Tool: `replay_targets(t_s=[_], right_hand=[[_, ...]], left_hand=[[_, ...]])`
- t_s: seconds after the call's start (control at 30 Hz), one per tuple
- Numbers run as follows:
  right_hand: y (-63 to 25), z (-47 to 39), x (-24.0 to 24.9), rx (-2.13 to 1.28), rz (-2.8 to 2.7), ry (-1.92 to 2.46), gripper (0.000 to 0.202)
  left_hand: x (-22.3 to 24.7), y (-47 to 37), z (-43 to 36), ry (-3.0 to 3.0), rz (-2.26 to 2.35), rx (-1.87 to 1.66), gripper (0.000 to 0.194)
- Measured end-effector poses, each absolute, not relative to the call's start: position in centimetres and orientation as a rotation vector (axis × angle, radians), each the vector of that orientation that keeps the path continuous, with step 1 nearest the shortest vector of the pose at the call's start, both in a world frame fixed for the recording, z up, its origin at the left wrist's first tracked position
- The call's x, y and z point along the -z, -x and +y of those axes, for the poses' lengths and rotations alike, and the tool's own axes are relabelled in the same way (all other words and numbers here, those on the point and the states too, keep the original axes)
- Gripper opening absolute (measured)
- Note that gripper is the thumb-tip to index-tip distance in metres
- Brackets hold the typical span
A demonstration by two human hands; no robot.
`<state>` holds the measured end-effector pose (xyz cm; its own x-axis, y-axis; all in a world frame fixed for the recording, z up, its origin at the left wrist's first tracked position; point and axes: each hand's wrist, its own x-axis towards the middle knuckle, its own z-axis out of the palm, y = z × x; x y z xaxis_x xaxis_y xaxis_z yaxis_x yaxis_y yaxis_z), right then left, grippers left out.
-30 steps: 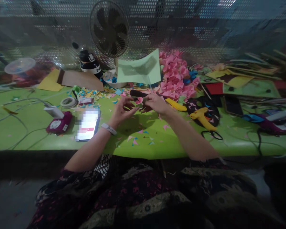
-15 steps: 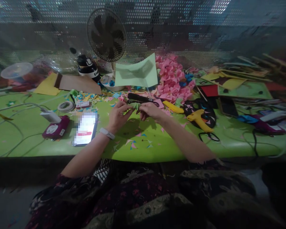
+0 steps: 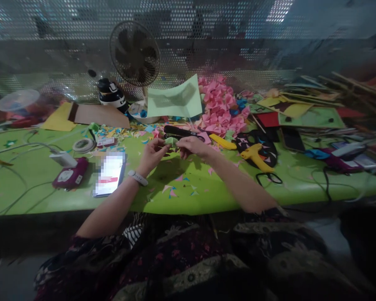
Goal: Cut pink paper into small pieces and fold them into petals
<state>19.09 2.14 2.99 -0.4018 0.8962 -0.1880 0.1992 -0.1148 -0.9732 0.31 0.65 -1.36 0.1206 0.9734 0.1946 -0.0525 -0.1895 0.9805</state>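
Note:
Both hands meet over the green table (image 3: 188, 196) around a small light-green paper piece (image 3: 171, 141). My left hand (image 3: 153, 154), with a white band on its wrist, pinches the paper's left side. Its right side is between the closed fingers of my right hand (image 3: 192, 147). Right behind the hands lies a black stapler (image 3: 180, 131). Small paper scraps (image 3: 172, 191) are scattered on the table nearer to me. A pile of folded pink paper pieces (image 3: 221, 104) rises behind my right hand.
A lit phone (image 3: 110, 173), a tape roll (image 3: 83, 145) and a maroon box (image 3: 71, 173) lie at left. Behind are a fan (image 3: 134, 53), a bottle (image 3: 112, 95) and a green sheet (image 3: 175, 101). Rightward are a yellow cutter (image 3: 222, 141), a yellow glue gun (image 3: 257, 156) and scissors (image 3: 271, 178).
The view has shifted slightly, so the scene appears lower and farther left. Both hands still hold the green paper, which shows a little more broadly between the fingertips.

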Motion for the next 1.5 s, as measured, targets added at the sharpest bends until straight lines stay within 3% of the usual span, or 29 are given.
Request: replay_targets(t_s=[0.27,0.5,0.73,1.07,1.27,1.37,1.5], right_hand=[[-25.8,2.3,-7.8,-1.039,-1.550,1.255,0.029],[-36.4,-3.7,-5.0,0.080,-1.859,2.170,0.018],[-40.0,-4.5,0.6,0.089,-1.749,2.261,0.036],[-39.8,-4.5,0.4,0.117,-1.452,2.190,0.050],[-39.8,-4.4,-1.0,0.256,-1.304,2.081,0.038],[-38.9,-4.1,-2.1,0.143,-1.268,2.071,0.026],[-35.6,-3.0,-3.6,-0.249,-1.253,1.719,0.022]], left_hand=[[1.5,-0.2,0.9,-1.320,1.051,-1.277,0.043],[1.5,-0.4,1.3,-1.286,1.064,-1.251,0.035],[1.6,-0.4,1.5,-1.256,1.048,-1.267,0.032],[1.5,-0.4,1.3,-1.273,1.024,-1.261,0.037],[1.5,-0.3,1.3,-1.284,1.010,-1.262,0.035],[1.5,-0.3,1.2,-1.306,1.010,-1.253,0.035],[1.7,-0.4,1.3,-1.310,1.015,-1.289,0.034]])
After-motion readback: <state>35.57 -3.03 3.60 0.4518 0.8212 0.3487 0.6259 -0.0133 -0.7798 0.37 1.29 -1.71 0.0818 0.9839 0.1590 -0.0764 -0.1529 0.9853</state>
